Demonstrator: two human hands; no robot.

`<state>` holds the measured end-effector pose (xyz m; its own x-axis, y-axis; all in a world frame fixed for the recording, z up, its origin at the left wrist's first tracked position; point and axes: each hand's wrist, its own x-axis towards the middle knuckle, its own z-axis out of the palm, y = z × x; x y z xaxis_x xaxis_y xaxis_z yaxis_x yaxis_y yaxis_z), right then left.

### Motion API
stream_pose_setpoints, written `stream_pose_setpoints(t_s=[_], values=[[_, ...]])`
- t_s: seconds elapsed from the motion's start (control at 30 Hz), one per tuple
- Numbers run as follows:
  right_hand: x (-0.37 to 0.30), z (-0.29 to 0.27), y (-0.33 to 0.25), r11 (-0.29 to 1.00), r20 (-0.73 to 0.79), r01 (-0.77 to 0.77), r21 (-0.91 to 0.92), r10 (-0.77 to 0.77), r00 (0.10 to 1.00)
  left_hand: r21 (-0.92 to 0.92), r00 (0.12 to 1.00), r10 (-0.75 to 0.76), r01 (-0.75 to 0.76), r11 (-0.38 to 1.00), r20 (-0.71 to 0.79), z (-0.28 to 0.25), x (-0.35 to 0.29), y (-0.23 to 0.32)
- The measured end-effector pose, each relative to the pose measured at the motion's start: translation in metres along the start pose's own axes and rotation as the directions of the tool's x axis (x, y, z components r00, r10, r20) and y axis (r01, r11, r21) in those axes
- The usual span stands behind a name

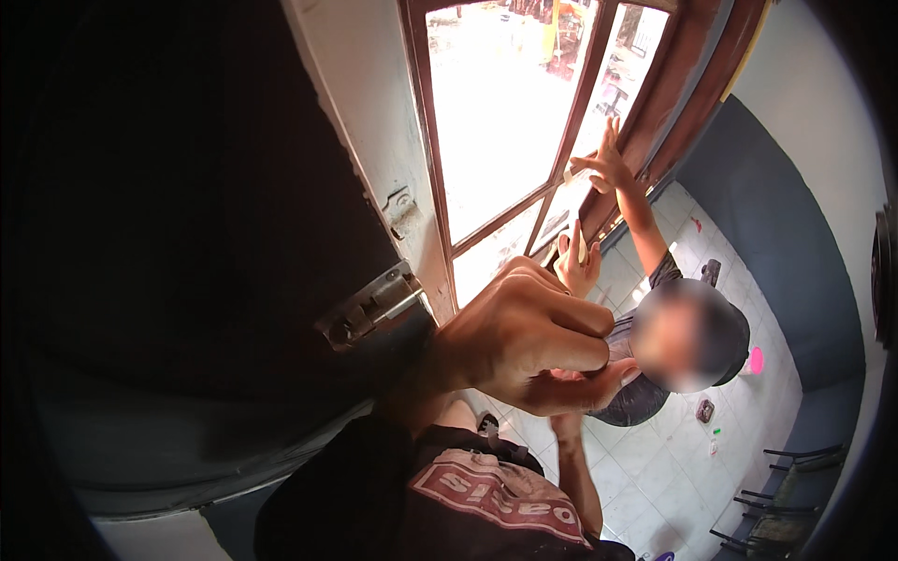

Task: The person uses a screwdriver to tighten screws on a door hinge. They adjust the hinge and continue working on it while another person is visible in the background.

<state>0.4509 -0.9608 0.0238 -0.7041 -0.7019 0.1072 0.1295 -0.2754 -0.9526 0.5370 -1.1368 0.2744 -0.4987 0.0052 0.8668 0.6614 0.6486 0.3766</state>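
left hand [524, 341] curled shut, thumb under fingers, up by the window frame [440, 187] – can't tell if it pinches anything. right hand [572, 264] partly hidden behind it, grip unclear. second person's hand [603, 164] spread on the frame – latch [369, 309] on left.

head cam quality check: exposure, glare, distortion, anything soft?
Head view: the window panes are blown out white, so the outdoor scene is mostly lost. The left side by the door hinge is deep in shadow. Fisheye bends the brown window frame and leaves black corners. The close hand is slightly soft. The co-worker's raised hand is backlit against the glass.
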Motion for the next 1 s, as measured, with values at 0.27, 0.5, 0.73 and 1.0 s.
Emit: stream_pose_setpoints(t_s=[0.27,0.5,0.73,1.0], values=[[-0.019,0.040,-0.163,0.952,0.032,0.292,-0.087,-0.290,0.956,-0.043,0.984,-0.179,0.178,0.983,-0.012,-0.012,-0.001,-0.015],[0.004,0.084,-0.207,0.673,0.411,0.640,-0.371,-0.499,0.763,-0.117,0.932,-0.351,0.341,0.933,-0.084,-0.017,0.013,-0.022],[0.021,0.106,-0.233,0.553,0.475,0.717,-0.424,-0.538,0.696,-0.207,0.937,-0.348,0.336,0.919,-0.024,-0.031,0.032,-0.030],[0.042,0.124,-0.250,0.529,0.452,0.706,-0.471,-0.543,0.708,-0.530,0.943,-0.307,0.197,0.825,-0.129,-0.037,0.058,-0.045]])
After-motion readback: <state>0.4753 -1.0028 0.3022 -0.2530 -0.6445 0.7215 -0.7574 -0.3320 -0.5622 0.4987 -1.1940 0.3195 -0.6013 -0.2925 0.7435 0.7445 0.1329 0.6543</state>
